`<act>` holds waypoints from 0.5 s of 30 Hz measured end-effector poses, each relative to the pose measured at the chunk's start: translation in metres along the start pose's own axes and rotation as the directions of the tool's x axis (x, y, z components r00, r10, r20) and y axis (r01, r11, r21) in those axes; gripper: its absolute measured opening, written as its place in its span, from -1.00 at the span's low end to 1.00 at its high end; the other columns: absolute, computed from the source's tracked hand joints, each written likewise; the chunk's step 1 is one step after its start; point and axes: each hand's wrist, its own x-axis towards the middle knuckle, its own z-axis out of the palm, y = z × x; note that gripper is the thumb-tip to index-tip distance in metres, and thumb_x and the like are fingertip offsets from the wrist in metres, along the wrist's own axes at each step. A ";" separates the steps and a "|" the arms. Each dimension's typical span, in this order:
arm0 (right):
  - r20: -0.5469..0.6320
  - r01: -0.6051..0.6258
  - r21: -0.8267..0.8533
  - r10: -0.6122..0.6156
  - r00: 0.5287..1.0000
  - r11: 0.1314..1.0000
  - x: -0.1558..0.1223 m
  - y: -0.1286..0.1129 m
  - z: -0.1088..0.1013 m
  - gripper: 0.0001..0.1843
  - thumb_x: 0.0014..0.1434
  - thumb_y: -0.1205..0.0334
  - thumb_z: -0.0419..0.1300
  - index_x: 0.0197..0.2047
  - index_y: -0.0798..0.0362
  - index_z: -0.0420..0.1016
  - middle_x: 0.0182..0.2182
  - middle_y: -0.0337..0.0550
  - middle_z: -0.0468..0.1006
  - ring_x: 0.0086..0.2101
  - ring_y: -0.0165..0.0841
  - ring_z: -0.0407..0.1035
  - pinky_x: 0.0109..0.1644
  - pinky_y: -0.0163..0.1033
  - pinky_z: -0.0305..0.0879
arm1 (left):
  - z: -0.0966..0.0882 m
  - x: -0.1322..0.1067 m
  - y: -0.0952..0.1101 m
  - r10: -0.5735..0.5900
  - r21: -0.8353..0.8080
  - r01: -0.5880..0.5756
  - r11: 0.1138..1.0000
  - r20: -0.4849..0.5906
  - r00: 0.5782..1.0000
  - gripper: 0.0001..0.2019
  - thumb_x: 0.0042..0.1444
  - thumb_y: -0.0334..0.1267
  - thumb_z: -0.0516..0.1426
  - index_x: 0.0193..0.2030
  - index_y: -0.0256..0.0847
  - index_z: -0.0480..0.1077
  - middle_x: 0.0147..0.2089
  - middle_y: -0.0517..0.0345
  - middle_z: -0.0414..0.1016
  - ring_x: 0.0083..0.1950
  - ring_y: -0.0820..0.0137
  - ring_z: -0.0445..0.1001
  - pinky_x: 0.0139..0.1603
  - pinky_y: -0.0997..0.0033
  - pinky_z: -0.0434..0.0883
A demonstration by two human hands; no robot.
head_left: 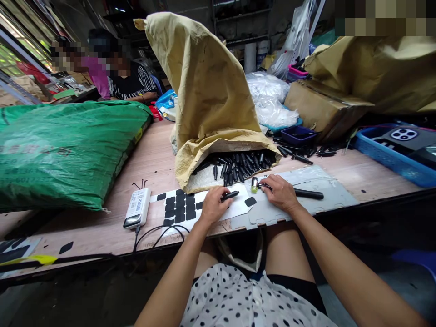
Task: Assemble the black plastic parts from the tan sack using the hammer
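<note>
- left hand pinches a black piece over the white sheet
- right hand grips a small hammer (near its head)
- other black pieces lie in the paper sack on the counter

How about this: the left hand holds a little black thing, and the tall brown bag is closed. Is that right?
Not quite: the tall brown bag isn't closed. The head view shows its mouth open, with many black pieces in it. The left hand does hold a little black thing.
</note>
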 end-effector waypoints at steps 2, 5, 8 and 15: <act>-0.004 0.001 -0.004 -0.001 1.000 1.000 0.000 -0.001 0.000 -0.85 0.23 0.27 0.17 -0.14 -0.03 0.53 -0.24 -0.12 0.53 -0.17 -0.21 0.35 -0.05 -0.15 0.25 | 0.008 -0.005 -0.001 -0.019 -0.011 0.019 1.000 0.024 1.000 -0.84 0.12 -0.25 0.28 -0.13 -0.11 0.52 -0.16 0.15 0.54 -0.09 0.28 0.44 -0.06 0.32 0.34; 0.001 0.012 -0.011 -0.012 1.000 1.000 -0.001 0.003 0.001 -0.84 0.23 0.27 0.16 -0.13 -0.03 0.53 -0.25 -0.12 0.53 -0.17 -0.21 0.35 -0.06 -0.14 0.26 | 0.014 -0.005 -0.004 -0.039 -0.001 0.039 0.999 0.031 0.999 -0.82 0.11 -0.20 0.31 -0.14 -0.11 0.55 -0.17 0.15 0.54 -0.08 0.27 0.43 -0.03 0.29 0.32; 0.027 0.049 0.001 -0.049 0.998 0.999 -0.001 0.007 0.000 -0.81 0.27 0.27 0.12 -0.10 -0.01 0.54 -0.25 -0.09 0.52 -0.15 -0.20 0.36 -0.04 -0.12 0.28 | 0.013 -0.003 -0.006 -0.047 -0.013 0.048 0.999 0.037 0.998 -0.82 0.09 -0.21 0.32 -0.15 -0.10 0.57 -0.19 0.16 0.53 -0.08 0.27 0.42 -0.02 0.28 0.31; -0.045 0.044 0.264 -0.033 0.998 0.963 0.013 -0.033 -0.016 -0.73 0.37 0.24 0.05 0.05 -0.04 0.50 -0.12 -0.09 0.57 -0.05 -0.23 0.44 0.08 -0.14 0.35 | 0.012 -0.003 -0.003 -0.073 -0.074 0.074 0.995 0.029 0.997 -0.81 0.01 -0.29 0.36 -0.19 -0.11 0.58 -0.22 0.20 0.53 -0.08 0.29 0.42 -0.03 0.30 0.30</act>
